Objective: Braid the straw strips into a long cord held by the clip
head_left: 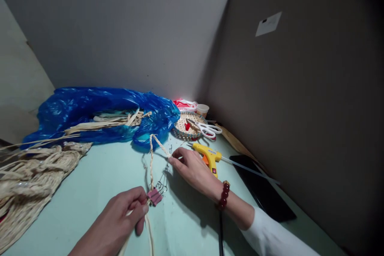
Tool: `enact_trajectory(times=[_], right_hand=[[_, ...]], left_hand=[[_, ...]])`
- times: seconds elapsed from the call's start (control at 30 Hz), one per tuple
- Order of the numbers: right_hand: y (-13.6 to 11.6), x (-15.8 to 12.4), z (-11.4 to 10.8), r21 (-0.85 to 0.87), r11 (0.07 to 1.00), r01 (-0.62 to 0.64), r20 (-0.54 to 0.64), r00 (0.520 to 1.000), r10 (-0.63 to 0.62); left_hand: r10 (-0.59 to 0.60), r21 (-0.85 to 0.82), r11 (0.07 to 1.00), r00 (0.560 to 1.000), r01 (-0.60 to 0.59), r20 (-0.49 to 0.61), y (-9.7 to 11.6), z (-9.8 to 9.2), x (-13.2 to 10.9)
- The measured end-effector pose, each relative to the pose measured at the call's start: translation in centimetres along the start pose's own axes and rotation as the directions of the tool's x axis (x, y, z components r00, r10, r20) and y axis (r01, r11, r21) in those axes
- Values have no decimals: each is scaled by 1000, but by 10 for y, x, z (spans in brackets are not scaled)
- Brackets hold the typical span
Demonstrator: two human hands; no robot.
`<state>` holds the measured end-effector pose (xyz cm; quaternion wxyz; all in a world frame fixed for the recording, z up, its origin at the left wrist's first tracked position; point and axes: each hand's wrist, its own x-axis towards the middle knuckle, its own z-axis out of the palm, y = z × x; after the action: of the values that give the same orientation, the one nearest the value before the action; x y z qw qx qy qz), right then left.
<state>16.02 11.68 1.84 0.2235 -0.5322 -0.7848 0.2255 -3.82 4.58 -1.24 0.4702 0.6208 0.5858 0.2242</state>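
A thin braided straw cord (pixel 151 160) loops up from a pink binder clip (pixel 155 197) on the pale green table (pixel 99 180). My left hand (pixel 121 216) is closed, pinching the cord right beside the clip. My right hand (pixel 192 168), with a dark red bead bracelet at the wrist, pinches the far end of the cord loop near the table's middle. Loose straw ends trail down below my left hand.
A blue plastic bag (pixel 99 112) with straw strips lies at the back. A pile of raffia (pixel 27 180) fills the left. A yellow glue gun (pixel 210 156), white scissors (pixel 208 130) on a woven disc (pixel 187 126), a small cup (pixel 202 109) and a dark phone (pixel 261 192) sit right.
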Motion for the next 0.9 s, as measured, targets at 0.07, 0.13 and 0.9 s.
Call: enact_trajectory(times=[0.07, 0.13, 0.9], right_hand=[[-4, 15, -2, -174, 983, 65, -37, 997, -73], [-7, 35, 0, -269, 956, 117, -36, 991, -132], [-39, 157, -42, -559, 676, 480, 20, 823, -568]], left_hand=[[14, -4, 1000, 1000, -14, 7, 0, 1, -1], [18, -6, 1000, 1000, -18, 6, -1, 1, -1], [-22, -196, 981, 999, 16, -27, -9, -8, 19]])
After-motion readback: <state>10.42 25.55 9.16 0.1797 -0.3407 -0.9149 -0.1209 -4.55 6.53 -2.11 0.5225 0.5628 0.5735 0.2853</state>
